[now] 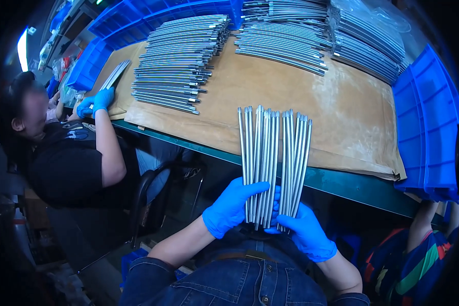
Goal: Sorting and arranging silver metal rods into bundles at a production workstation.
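Note:
Both my hands wear blue gloves and hold a fanned bunch of thin, shiny metal rods (262, 158) upright in front of my body, just off the table's near edge. My left hand (239, 201) is closed round the left part of the bunch, its thumb lying across the rods. Lower down on the right, my right hand (303, 229) grips the other part, thumb over the rods' lower ends. A narrow gap splits the bunch in two. The rods' upper ends stand at uneven heights, against the brown sheet (352, 117) on the table.
Long stacks of similar rods (176, 61) lie at the far left, with more rods (283, 46) at the back. Blue plastic bins (428, 127) border the table. At left, a seated co-worker in blue gloves (99, 102) handles rods; another person's arm (423, 224) shows at lower right.

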`<action>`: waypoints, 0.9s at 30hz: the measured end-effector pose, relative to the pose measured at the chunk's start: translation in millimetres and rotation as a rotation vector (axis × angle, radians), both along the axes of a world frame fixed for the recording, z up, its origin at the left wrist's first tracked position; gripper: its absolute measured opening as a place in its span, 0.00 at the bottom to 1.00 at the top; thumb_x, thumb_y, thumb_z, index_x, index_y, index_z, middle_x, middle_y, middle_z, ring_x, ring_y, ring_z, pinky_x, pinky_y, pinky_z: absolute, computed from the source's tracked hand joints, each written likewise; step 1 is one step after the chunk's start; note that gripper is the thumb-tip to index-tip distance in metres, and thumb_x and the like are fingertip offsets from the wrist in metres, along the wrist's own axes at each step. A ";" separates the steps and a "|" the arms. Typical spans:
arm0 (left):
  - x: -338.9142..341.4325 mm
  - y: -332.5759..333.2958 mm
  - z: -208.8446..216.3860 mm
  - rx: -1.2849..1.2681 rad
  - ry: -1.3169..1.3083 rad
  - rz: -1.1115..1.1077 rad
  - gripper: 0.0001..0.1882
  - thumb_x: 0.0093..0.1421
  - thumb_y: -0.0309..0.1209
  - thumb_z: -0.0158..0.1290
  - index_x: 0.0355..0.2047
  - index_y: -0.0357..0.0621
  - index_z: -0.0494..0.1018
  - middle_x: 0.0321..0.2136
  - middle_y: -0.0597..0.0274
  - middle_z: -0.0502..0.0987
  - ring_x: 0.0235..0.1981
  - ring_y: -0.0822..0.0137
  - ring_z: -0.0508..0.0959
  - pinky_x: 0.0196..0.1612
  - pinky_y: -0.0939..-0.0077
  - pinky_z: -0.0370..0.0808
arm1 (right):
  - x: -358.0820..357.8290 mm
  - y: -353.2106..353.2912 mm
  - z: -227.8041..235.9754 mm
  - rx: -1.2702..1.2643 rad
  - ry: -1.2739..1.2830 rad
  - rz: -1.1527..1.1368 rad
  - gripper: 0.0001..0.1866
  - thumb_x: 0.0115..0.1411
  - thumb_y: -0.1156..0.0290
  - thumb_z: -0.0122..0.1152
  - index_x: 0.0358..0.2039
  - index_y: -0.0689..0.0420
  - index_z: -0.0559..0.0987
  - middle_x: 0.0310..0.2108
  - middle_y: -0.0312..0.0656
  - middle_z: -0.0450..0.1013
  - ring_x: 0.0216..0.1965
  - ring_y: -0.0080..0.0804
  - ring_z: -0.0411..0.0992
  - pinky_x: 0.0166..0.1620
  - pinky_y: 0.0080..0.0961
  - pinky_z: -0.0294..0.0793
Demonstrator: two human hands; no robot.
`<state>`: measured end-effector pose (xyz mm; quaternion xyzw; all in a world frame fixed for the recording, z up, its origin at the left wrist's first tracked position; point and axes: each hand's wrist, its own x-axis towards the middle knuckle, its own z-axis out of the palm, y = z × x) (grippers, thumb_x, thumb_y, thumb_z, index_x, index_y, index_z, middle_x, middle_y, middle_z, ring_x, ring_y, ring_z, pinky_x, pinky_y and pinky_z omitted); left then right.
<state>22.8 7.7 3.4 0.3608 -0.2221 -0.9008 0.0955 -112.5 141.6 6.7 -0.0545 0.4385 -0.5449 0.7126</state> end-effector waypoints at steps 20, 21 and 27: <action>-3.1 7.0 -8.6 -0.168 -0.074 0.063 0.18 0.56 0.25 0.53 0.48 0.36 0.68 0.41 0.54 0.76 0.40 0.65 0.77 0.45 0.73 0.76 | -3.4 0.6 -7.0 0.039 0.107 0.044 0.23 0.57 0.77 0.55 0.54 0.63 0.65 0.47 0.46 0.70 0.45 0.34 0.72 0.44 0.31 0.76; -2.7 6.4 -8.0 -0.167 -0.074 0.063 0.18 0.56 0.25 0.53 0.48 0.36 0.68 0.41 0.54 0.76 0.40 0.65 0.77 0.45 0.73 0.76 | -5.2 0.8 -5.8 0.040 0.074 0.045 0.24 0.57 0.77 0.55 0.54 0.63 0.64 0.47 0.46 0.70 0.46 0.35 0.72 0.45 0.32 0.76; 2.0 -0.9 -7.7 0.023 0.025 0.030 0.19 0.56 0.25 0.52 0.49 0.36 0.67 0.42 0.53 0.75 0.42 0.63 0.77 0.47 0.69 0.75 | -10.2 3.7 -4.6 0.028 -0.012 0.020 0.26 0.54 0.77 0.57 0.53 0.64 0.64 0.47 0.49 0.69 0.46 0.40 0.71 0.48 0.38 0.75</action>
